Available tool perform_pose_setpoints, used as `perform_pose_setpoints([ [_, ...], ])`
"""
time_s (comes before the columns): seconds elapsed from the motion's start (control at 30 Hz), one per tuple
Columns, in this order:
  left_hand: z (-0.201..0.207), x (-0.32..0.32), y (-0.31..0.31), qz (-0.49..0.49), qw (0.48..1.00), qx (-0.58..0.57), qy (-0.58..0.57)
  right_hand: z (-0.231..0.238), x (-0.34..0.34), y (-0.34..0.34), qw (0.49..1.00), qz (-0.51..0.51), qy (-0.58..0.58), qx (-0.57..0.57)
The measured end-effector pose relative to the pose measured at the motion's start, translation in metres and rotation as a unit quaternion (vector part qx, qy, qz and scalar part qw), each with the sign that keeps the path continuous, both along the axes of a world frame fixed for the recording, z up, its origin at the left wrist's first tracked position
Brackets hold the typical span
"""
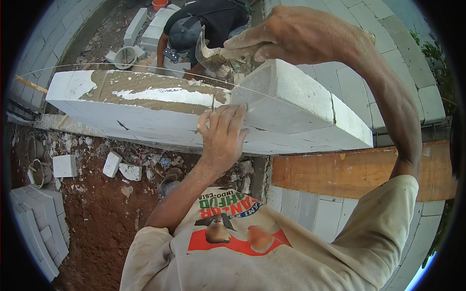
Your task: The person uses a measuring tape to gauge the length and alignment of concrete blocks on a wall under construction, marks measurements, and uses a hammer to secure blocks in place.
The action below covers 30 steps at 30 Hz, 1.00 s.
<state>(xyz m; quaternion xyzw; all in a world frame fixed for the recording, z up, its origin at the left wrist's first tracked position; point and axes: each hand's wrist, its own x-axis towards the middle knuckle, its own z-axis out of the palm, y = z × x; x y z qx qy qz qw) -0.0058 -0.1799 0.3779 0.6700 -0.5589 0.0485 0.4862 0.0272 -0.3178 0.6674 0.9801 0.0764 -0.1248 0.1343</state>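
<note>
My left hand point(221, 136) lies with its fingers stretched against the near face of the block wall point(145, 114), at the joint beside a raised white block point(291, 104). Nothing shows in its grasp. Above that block, my right hand point(310, 36) is closed round the handle of a trowel point(206, 54). Its metal blade points left, over the far side of the wall. Grey-brown mortar point(155, 82) is spread unevenly along the wall top, left of the raised block. A thin string point(170, 67) runs along the wall and crosses the raised block.
Beyond the wall, a person in a dark shirt point(216, 17) and cap bends low near a pale bucket point(125, 56) and stacked blocks point(155, 29). Loose block pieces point(64, 166) lie on red soil at left. An orange-brown board point(354, 169) stands right, behind my arm.
</note>
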Motion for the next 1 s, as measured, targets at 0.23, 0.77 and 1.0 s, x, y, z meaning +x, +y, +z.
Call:
perform_pose_setpoints([
  [0.23, 0.005, -0.026, 0.008, -0.095, 0.987, -0.079, 0.106, -0.033, 0.009, -0.009, 0.993, -0.093, 0.001, 0.078],
  [0.77, 0.011, -0.020, 0.013, -0.134, 0.979, -0.080, 0.131, -0.057, 0.025, -0.009, 0.960, -0.064, 0.223, -0.153],
  [1.0, 0.010, -0.015, 0.016, -0.157, 0.979, -0.089, 0.093, -0.026, 0.005, -0.009, 0.973, -0.092, 0.182, -0.111],
])
